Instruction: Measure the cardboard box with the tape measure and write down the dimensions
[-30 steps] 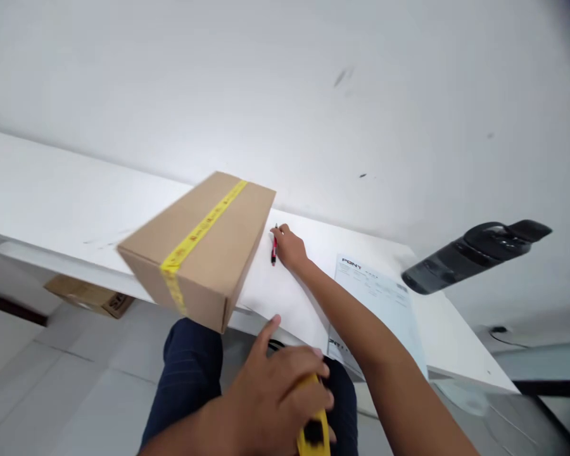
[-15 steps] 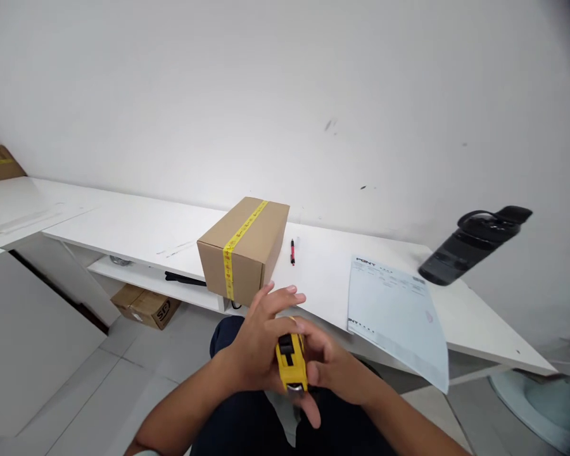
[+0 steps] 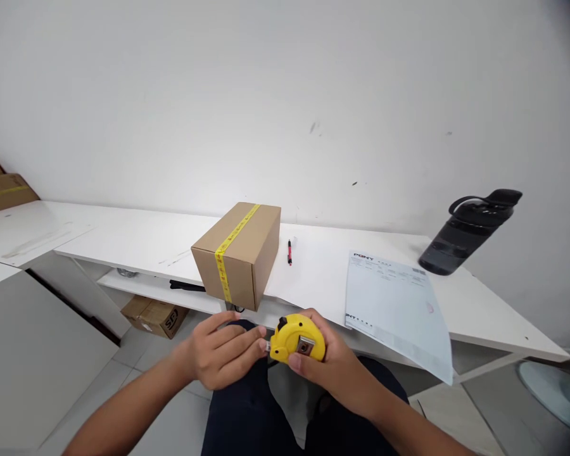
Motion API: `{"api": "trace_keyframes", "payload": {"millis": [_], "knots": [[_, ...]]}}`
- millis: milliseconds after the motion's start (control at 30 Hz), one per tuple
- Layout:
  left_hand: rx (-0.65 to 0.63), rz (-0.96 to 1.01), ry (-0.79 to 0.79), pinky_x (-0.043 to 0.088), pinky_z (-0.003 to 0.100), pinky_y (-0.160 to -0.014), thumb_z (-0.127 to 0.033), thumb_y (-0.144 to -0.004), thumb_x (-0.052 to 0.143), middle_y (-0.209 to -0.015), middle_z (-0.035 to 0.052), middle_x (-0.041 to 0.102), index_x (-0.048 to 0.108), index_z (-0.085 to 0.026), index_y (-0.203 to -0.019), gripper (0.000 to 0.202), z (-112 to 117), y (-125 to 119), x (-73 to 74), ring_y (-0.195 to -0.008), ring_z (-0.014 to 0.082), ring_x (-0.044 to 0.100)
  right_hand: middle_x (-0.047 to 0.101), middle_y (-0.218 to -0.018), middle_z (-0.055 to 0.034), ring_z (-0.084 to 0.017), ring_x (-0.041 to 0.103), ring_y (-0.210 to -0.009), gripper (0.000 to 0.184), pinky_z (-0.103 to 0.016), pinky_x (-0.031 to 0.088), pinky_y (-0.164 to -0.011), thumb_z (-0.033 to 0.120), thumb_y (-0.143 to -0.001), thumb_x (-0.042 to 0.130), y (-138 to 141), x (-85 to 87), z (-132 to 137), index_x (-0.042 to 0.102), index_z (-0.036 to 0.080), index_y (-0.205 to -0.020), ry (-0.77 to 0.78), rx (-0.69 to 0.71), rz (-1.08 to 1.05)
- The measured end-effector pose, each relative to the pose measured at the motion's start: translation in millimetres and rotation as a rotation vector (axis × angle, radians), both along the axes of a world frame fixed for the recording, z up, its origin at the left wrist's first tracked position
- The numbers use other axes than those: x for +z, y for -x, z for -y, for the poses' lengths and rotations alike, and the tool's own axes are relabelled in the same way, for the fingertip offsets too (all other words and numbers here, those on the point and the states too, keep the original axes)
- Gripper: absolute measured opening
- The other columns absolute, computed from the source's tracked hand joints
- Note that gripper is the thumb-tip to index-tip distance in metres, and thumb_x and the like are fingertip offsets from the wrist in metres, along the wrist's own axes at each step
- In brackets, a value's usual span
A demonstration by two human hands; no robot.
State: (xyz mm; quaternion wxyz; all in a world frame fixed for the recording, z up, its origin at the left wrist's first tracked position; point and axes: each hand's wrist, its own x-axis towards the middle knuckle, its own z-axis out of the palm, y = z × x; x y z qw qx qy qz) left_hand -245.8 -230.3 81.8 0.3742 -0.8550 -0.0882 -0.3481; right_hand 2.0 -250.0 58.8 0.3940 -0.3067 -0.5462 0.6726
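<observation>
A yellow tape measure (image 3: 297, 339) is held above my lap, its side with the metal belt clip turned toward me. My right hand (image 3: 335, 364) grips its case from the right, thumb on the near face and fingers behind. At the case's left end, my left hand (image 3: 228, 351) has its fingertips closed on the short metal tip of the tape. Beyond both hands, a taped cardboard box (image 3: 237, 253) stands at the front edge of the white table (image 3: 313, 285).
A red and black pen (image 3: 289, 252) lies right of the box. A printed sheet (image 3: 394, 304) overhangs the table's front edge, with a dark water bottle (image 3: 470, 231) behind it. Another carton (image 3: 154, 315) sits on the floor under the shelf; more boxes (image 3: 7, 190) stand far left.
The tape measure has turned from end-on to side-on and moved up a little. My left hand has shifted left to its tape tip, while my right hand has taken the case.
</observation>
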Motion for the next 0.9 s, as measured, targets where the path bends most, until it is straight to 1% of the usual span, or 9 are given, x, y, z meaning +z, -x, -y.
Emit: {"api": "trace_keyframes", "payload": {"millis": [100, 200, 300, 367, 500, 633, 733, 833, 900], "knots": [[0.109, -0.087, -0.033, 0.060, 0.033, -0.088, -0.016, -0.093, 0.063, -0.100, 0.0020, 0.080, 0.070, -0.021, -0.098, 0.010, -16.4, 37.0, 20.4, -0.080, 0.0110, 0.073, 0.063, -0.085, 0.0021, -0.012, 0.057, -0.070, 0.045, -0.023, 0.049, -0.063, 0.046, -0.077, 0.084, -5.1, 9.9, -2.6, 0.059, 0.024, -0.106, -0.074, -0.177, 0.063], [0.318, 0.045, -0.011, 0.059, 0.033, -0.081, -0.019, -0.090, 0.069, -0.096, -0.0024, 0.080, 0.069, -0.028, -0.101, 0.014, -48.7, 87.7, 48.3, -0.078, 0.0130, 0.074, 0.071, -0.105, -0.0054, -0.020, 0.067, -0.090, 0.051, -0.033, 0.057, -0.077, 0.048, -0.076, 0.084, -9.8, 16.2, -18.7, 0.062, 0.024, -0.115, -0.238, -0.475, 0.039], [0.569, 0.306, 0.152, 0.056, 0.034, -0.079, -0.032, -0.091, 0.068, -0.098, 0.0027, 0.079, 0.071, -0.026, -0.093, 0.007, -84.4, 130.0, 66.0, -0.088, 0.0182, 0.074, 0.070, -0.115, -0.0074, -0.022, 0.066, -0.094, 0.060, -0.036, 0.058, -0.079, 0.046, -0.079, 0.081, -8.5, 20.3, -40.8, 0.059, 0.026, -0.131, -0.471, -0.777, 0.070], [0.641, 0.415, 0.323, 0.055, 0.033, -0.082, -0.042, -0.093, 0.064, -0.099, 0.0051, 0.078, 0.071, -0.023, -0.087, 0.020, -101.6, 144.5, 67.9, -0.092, 0.0188, 0.073, 0.069, -0.114, -0.0067, -0.020, 0.064, -0.089, 0.063, -0.036, 0.058, -0.075, 0.044, -0.083, 0.077, -3.4, 23.2, -53.4, 0.055, 0.029, -0.140, -0.601, -0.856, 0.123], [0.612, 0.475, 0.664, 0.055, 0.030, -0.078, -0.052, -0.091, 0.060, -0.102, 0.0052, 0.076, 0.070, -0.023, -0.082, 0.032, -113.4, 141.6, 57.9, -0.094, 0.0179, 0.070, 0.067, -0.103, -0.0050, -0.017, 0.058, -0.076, 0.048, -0.033, 0.055, -0.066, 0.038, -0.092, 0.067, 13.2, 27.7, -70.0, 0.060, 0.033, -0.139, -0.820, -0.783, 0.218], [0.547, 0.562, 0.836, 0.056, 0.030, -0.076, -0.054, -0.093, 0.054, -0.104, 0.0056, 0.076, 0.073, -0.023, -0.086, 0.037, -105.0, 120.0, 53.4, -0.098, 0.0196, 0.069, 0.064, -0.098, -0.0041, -0.017, 0.053, -0.072, 0.046, -0.034, 0.054, -0.065, 0.036, -0.094, 0.063, 28.6, 29.7, -80.6, 0.060, 0.035, -0.140, -0.851, -0.716, 0.238], [0.513, 0.495, 0.879, 0.056, 0.030, -0.077, -0.049, -0.099, 0.045, -0.108, 0.0048, 0.075, 0.076, -0.024, -0.096, 0.040, -95.9, 107.9, 56.5, -0.100, 0.0190, 0.069, 0.064, -0.100, -0.0046, -0.016, 0.053, -0.073, 0.046, -0.033, 0.054, -0.066, 0.034, -0.094, 0.063, 33.9, 30.8, -86.2, 0.061, 0.035, -0.140, -0.858, -0.700, 0.248], [0.526, 0.420, 0.840, 0.056, 0.027, -0.069, -0.049, -0.094, 0.057, -0.114, 0.0050, 0.073, 0.075, -0.025, -0.099, 0.031, -90.6, 104.1, 58.7, -0.103, 0.0201, 0.068, 0.064, -0.099, -0.0042, -0.016, 0.053, -0.072, 0.047, -0.032, 0.053, -0.065, 0.031, -0.093, 0.064, 34.2, 30.8, -89.0, 0.061, 0.034, -0.140, -0.868, -0.708, 0.253], [0.526, 0.403, 0.854, 0.056, 0.027, -0.069, -0.050, -0.090, 0.063, -0.115, 0.0054, 0.072, 0.074, -0.024, -0.098, 0.029, -90.1, 104.6, 58.7, -0.103, 0.0202, 0.068, 0.064, -0.098, -0.0038, -0.016, 0.053, -0.072, 0.048, -0.032, 0.053, -0.065, 0.031, -0.093, 0.064, 33.5, 29.9, -89.6, 0.060, 0.035, -0.140, -0.871, -0.709, 0.257]]}}
